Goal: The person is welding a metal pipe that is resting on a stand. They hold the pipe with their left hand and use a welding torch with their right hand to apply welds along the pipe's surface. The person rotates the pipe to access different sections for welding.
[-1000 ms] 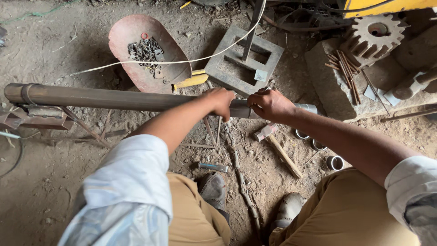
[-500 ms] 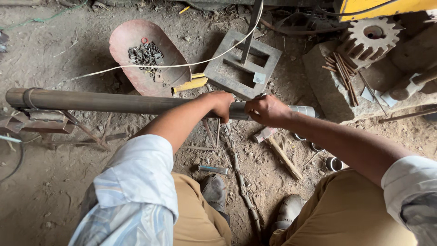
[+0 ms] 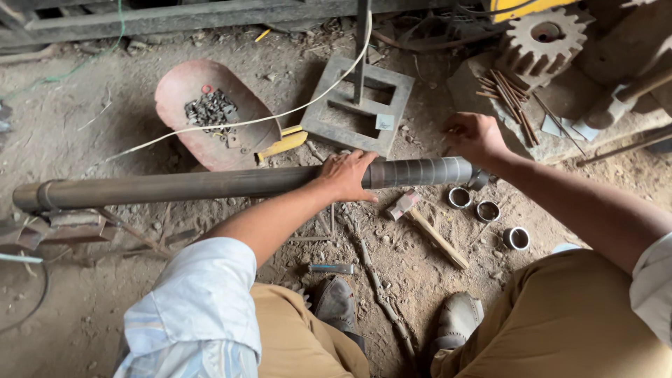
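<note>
While my left hand (image 3: 348, 176) clamps the long steel pipe (image 3: 210, 186) steady, I spread my empty right hand (image 3: 474, 135) open just beyond its end, beside the rods (image 3: 507, 91).

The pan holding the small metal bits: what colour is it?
Faded red pan, dusty and worn, seen in the head view.

- Under us is a dirt floor (image 3: 84, 140), dusty and strewn with scrap.
- On it we see a red pan (image 3: 175, 98) holding small dark metal bits (image 3: 210, 110).
- Beside that lies a square steel frame (image 3: 357, 105).
- Near our shoes rest a hammer (image 3: 427, 225) and three short metal rings (image 3: 488, 211).
- A small bolt (image 3: 332, 268) lies in the dirt.
</note>
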